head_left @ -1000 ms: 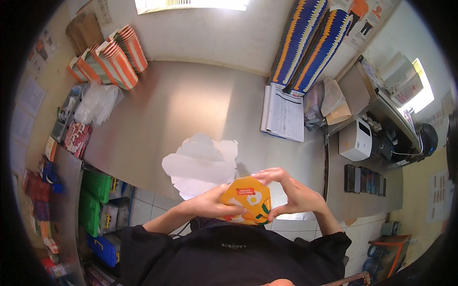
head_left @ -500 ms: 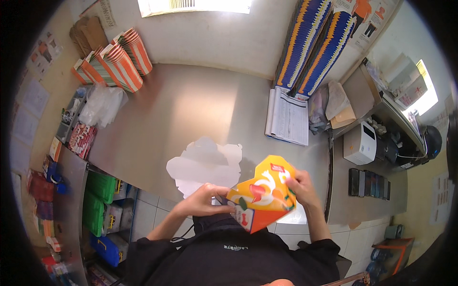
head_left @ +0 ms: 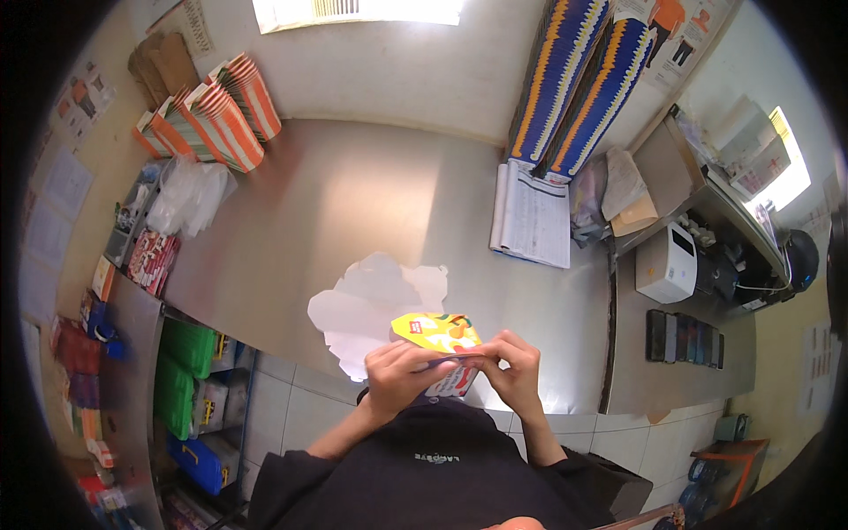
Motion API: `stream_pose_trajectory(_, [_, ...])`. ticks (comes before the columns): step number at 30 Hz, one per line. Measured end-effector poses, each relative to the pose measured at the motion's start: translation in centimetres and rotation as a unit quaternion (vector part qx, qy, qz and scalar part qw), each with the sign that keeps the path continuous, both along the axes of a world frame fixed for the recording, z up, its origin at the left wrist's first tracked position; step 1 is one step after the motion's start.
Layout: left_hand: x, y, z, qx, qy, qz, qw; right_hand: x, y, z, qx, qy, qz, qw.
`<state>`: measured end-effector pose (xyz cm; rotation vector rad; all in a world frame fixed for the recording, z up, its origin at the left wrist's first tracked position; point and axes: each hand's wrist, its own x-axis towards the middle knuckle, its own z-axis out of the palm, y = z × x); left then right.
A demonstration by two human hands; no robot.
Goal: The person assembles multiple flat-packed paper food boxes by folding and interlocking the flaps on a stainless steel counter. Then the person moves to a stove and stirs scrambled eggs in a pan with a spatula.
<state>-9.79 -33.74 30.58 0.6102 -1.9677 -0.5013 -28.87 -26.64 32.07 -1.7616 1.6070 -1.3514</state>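
Yellow printed carton (head_left: 439,340) sits right between your two hands, held up over the near edge of the bench (head_left: 353,212), close to your chest. Looks only partly folded; the yellow panel with fruit print faces up and away from you, and a white-and-red panel hangs below your fingers. Long axis runs roughly left to right, tilted a bit, upper end toward your left.

Left hand (head_left: 399,371): fingers curled tight over the carton's lower left edge, thumb on top. Closed grip, holding it. Right hand (head_left: 515,364): fingers pinched narrow on the carton's right edge, fingertips meeting your left hand's at the middle seam. Both hands are equally near and both are on it; neither is free. Can't tell exactly which flap each finger is pressing, since the hands cover it.

Directly behind the carton, flat white blanks (head_left: 371,300) lie on the bench, just beyond your hands and partly under them in this view.

Further out: open ledger or notebook (head_left: 533,216) to the right of centre, with tall blue-and-orange stacks of flat cartons (head_left: 574,88) leaning on the wall behind it. Red-and-white striped flat cartons (head_left: 216,115) stand at the far left corner, clear plastic bags (head_left: 185,194) beside them. White label printer (head_left: 667,262) on the side counter at right. Green and blue crates (head_left: 199,389) on the shelf under the bench at left.
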Motion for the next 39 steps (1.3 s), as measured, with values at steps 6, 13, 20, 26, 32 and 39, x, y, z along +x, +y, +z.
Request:
stream_pose_trajectory(6, [2.4, 0.9, 1.5, 0.540, 0.124, -0.231, 0.799, -0.9, 0.8, 0.1, -0.163, 0.070, 0.048, 0.983])
stream_pose_trajectory(13, [-1.3, 2.7, 1.2, 0.593, 0.239, -0.173, 0.749, 0.8, 0.0, -2.0, 0.039, -0.201, -0.033, 0.978])
stream_pose_trajectory(20, [-4.3, 2.2, -0.6, 0.696, 0.403, -0.081, 0.589, 3.7, -1.9, -3.9, 0.003, -0.240, -0.110, 0.965])
stream_pose_trajectory(26, [-3.9, 1.7, -1.2, 0.619, 0.333, -0.140, 0.697, 2.6, -1.7, -3.6, 0.020, -0.243, -0.123, 0.962])
stream_pose_trajectory(32, [-3.5, 1.3, -3.0, 0.459, 0.144, -0.144, 0.865, 1.5, -2.3, -4.2, 0.105, -0.286, -0.035, 0.952])
stream_pose_trajectory(39, [0.4, -2.1, -3.3, 0.411, -0.078, -0.328, 0.847, -1.6, -2.3, -7.3, 0.300, -0.257, 0.197, 0.897])
